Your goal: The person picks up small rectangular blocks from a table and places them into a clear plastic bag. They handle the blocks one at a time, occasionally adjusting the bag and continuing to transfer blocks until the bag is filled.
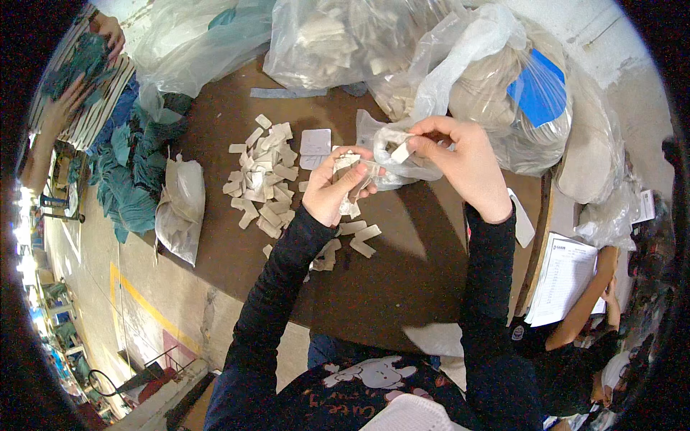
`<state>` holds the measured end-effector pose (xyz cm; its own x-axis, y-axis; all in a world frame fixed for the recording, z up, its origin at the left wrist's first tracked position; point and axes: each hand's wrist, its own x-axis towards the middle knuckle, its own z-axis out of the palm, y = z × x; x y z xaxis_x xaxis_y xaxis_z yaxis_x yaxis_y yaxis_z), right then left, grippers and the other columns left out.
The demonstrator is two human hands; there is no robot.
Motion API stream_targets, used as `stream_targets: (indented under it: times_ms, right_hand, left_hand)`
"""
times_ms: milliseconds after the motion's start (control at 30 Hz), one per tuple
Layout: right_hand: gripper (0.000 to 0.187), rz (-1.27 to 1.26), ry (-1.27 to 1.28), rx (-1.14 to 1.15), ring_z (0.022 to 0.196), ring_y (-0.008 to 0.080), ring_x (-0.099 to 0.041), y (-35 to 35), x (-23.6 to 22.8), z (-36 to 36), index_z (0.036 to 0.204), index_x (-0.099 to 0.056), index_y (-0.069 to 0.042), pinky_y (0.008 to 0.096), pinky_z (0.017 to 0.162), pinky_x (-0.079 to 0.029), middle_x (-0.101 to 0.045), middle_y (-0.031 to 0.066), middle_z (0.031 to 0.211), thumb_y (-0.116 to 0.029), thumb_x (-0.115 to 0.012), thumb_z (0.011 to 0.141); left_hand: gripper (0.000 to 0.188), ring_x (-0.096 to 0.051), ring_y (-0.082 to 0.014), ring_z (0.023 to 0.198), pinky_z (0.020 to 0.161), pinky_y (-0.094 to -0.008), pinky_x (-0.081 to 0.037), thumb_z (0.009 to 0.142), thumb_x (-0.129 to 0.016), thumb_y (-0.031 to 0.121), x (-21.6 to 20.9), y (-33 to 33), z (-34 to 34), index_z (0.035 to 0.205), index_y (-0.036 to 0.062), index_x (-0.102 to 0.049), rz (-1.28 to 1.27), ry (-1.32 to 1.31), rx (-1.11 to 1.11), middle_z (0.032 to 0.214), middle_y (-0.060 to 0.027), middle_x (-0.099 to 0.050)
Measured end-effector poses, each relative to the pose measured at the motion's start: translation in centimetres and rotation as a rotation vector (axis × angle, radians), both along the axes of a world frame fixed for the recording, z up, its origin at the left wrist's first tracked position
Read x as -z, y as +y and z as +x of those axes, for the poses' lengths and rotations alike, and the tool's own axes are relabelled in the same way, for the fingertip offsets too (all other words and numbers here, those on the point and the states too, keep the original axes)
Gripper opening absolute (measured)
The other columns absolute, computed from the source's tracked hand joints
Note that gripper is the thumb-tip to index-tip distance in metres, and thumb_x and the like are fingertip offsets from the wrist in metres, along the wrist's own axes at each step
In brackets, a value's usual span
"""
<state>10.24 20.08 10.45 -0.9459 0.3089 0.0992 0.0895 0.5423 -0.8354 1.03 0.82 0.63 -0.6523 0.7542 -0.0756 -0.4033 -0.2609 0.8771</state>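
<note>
My left hand is closed round a few small cream fabric pieces, and the edge of a clear plastic bag lies against its fingertips. Thumb and fingers of my right hand pinch one small cream fabric piece in front of the clear plastic bag. Whether the right fingers also grip the plastic cannot be made out. To the left of my left hand lies a loose pile of cream fabric pieces. Several more loose pieces lie below that hand on the brown table.
Large clear bags of cream pieces line the table's far edge. A tied white bag and green fabric bundles sit at the left. A co-worker's hands hold dark green cloth there. Another person's arm reaches across printed sheets at right.
</note>
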Motion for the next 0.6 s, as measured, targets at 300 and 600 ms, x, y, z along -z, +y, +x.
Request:
stream_targets:
  times_ms: [300,600]
  right_hand:
    - [0.022,0.336,-0.027,0.176,0.071,0.0214,-0.063,4.4,2.5,1.0,0.101,-0.07,0.0,0.0312,0.068,-0.047,-0.069,0.0126,0.08,-0.015,-0.066,0.085]
    - [0.025,0.311,0.033,0.106,0.078,0.0229,-0.065,5.5,3.6,0.9,0.102,-0.07,0.002,0.0323,0.072,-0.049,-0.069,0.0164,0.096,-0.001,-0.062,0.079]
  left_hand:
    - [0.027,-0.063,-0.0135,0.078,0.067,-0.0247,-0.049,0.095,-0.059,0.01,1.1,-0.4,-0.6,0.119,-0.0036,-0.061,-0.031,-0.032,-0.08,0.118,-0.0089,-0.063]
    - [0.045,-0.06,-0.0137,0.075,0.066,-0.0246,-0.046,0.095,-0.06,0.008,0.6,2.1,-1.1,0.138,-0.0003,-0.049,0.01,-0.171,0.058,0.095,-0.0051,-0.063]
